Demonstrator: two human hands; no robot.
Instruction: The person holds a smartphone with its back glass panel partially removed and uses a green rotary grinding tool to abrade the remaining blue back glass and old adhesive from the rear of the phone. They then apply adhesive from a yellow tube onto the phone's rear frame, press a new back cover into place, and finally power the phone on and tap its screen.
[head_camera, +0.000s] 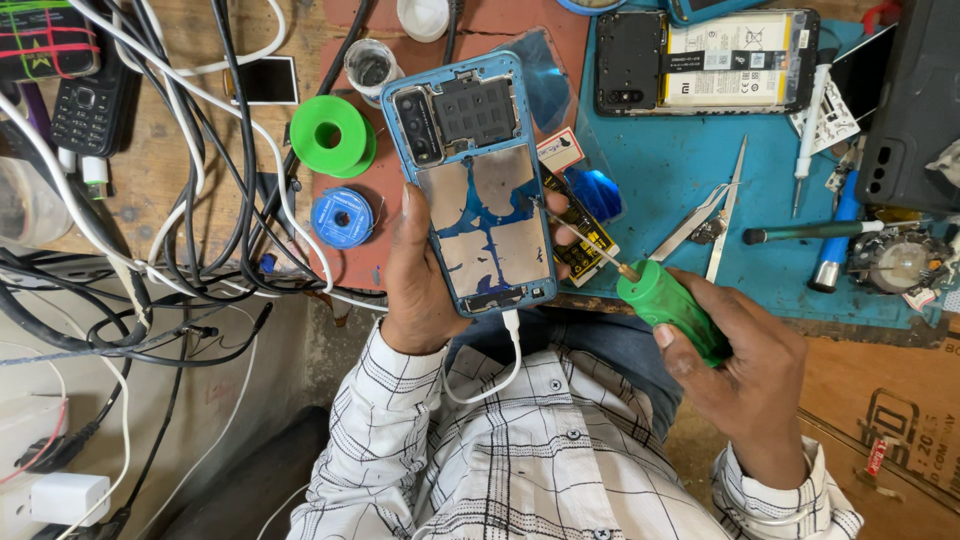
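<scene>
The left hand (425, 280) is wrapped around an opened blue phone (470, 180), back cover off, holding it upright over the person's lap at the near edge of the surface (690, 160); the thumb lies along the phone's left side and fingertips show at its right edge. A white cable (505, 365) is plugged into the phone's lower end and loops down over the checked shirt. The right hand (745, 375) is closed on the green handle of a screwdriver (665, 300), whose thin shaft slants up and left so the tip meets the phone's right side, about halfway down. On the blue mat behind lie tweezers (700, 220), a second opened phone (710, 60) with its battery showing, and a slim dark-handled tool (810, 232). Left of the held phone sit a green spool (333, 135) and a smaller blue spool (341, 217), beside a tangle of black and white cables (190, 200).
</scene>
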